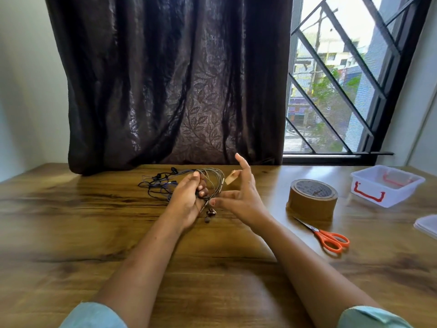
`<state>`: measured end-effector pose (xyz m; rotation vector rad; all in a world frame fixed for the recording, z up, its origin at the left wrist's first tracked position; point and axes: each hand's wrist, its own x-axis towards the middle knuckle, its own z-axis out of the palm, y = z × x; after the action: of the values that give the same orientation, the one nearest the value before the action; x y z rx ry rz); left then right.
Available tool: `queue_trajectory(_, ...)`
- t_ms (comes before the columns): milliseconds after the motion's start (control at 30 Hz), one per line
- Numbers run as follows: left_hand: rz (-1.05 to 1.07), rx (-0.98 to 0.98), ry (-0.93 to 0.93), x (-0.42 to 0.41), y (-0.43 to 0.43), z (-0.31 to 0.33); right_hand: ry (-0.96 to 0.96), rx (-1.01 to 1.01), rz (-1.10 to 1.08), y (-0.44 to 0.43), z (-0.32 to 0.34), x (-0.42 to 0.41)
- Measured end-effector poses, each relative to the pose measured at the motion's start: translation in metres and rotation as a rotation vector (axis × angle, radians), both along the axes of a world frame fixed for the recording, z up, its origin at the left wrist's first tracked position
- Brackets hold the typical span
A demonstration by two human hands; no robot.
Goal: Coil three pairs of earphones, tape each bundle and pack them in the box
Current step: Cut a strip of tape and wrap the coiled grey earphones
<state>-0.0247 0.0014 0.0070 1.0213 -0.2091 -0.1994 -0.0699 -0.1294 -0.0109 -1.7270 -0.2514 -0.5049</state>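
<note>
My left hand (189,200) grips a coiled grey pair of earphones (214,183) above the wooden table, with the earbuds (210,213) dangling below the fist. My right hand (243,192) is just right of the coil, fingers spread, with a short piece of brown tape (231,178) stuck to a fingertip. A tangle of dark and blue earphones (160,184) lies on the table behind my left hand. The roll of brown tape (312,198) stands to the right. A white plastic box (369,198) with red handles sits open at the far right.
Orange-handled scissors (328,236) lie in front of the tape roll. A clear lid (428,226) shows at the right edge. A dark curtain (175,86) hangs behind the table, beside a barred window (343,79).
</note>
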Motion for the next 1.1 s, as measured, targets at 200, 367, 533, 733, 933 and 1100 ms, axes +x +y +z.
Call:
queue_trajectory(200,0.044,-0.042,-0.01,-0.002,-0.001,0.005,0.032,-0.021,0.102,0.016,-0.012,0.0)
queue_trajectory(367,0.014,-0.004,-0.059,-0.005,0.002,0.007,0.012,0.043,0.009,0.012,-0.009,0.004)
queue_trajectory(533,-0.049,0.024,-0.087,-0.004,0.004,0.003,0.018,0.059,-0.025,0.001,-0.004,0.003)
queue_trajectory(733,-0.077,0.129,-0.153,-0.009,0.003,0.003,-0.11,0.024,-0.186,0.005,-0.005,0.005)
queue_trajectory(933,-0.171,0.235,-0.23,-0.015,-0.001,-0.001,-0.209,-0.127,-0.393,0.0,0.002,-0.001)
queue_trajectory(1100,-0.132,0.305,-0.298,-0.017,0.0,-0.001,-0.259,-0.279,-0.383,0.004,0.002,-0.002)
